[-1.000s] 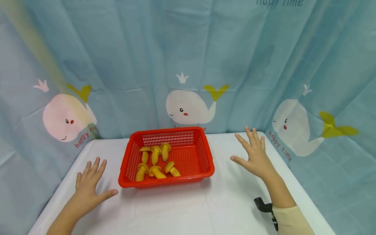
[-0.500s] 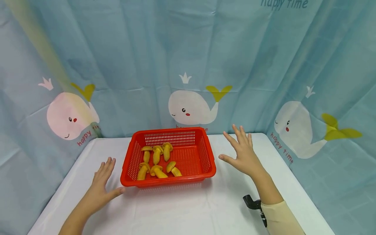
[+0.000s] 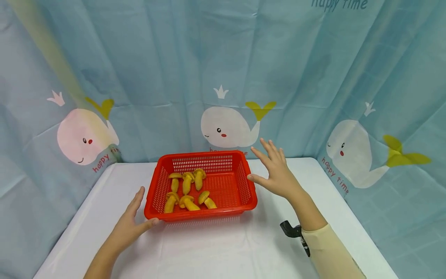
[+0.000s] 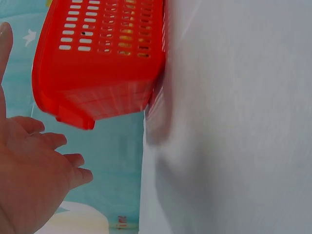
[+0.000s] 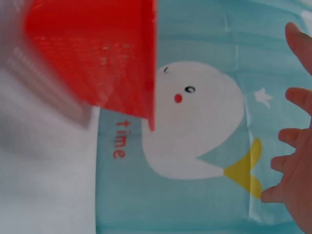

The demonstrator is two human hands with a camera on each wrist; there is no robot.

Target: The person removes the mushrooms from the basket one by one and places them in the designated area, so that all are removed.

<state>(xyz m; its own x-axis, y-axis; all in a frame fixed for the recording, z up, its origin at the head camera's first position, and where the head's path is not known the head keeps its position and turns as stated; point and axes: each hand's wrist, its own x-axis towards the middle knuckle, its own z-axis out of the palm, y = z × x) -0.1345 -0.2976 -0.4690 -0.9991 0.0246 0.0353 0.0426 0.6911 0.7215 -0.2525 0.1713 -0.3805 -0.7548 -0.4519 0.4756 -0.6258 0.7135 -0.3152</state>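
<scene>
Between extended left fingers [image 3: 137, 201] and right fingers [image 3: 261, 157], the red basket [image 3: 225, 190] is longest sideways.

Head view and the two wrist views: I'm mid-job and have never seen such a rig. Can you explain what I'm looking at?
There is no robot: the grips are a person's bare left hand and right hand. The head camera looks forward and down over both. Each wrist camera looks along its own hand, and those two pictures appear turned sideways, so the white table runs up one side.

On the table stands a red basket with slotted walls. Six yellow mushrooms lie inside, towards its left end; whether real or toy, I can't tell. Behind hangs a blue curtain printed with whales.

The hands are spread at either side of the basket, and neither holds anything.
</scene>
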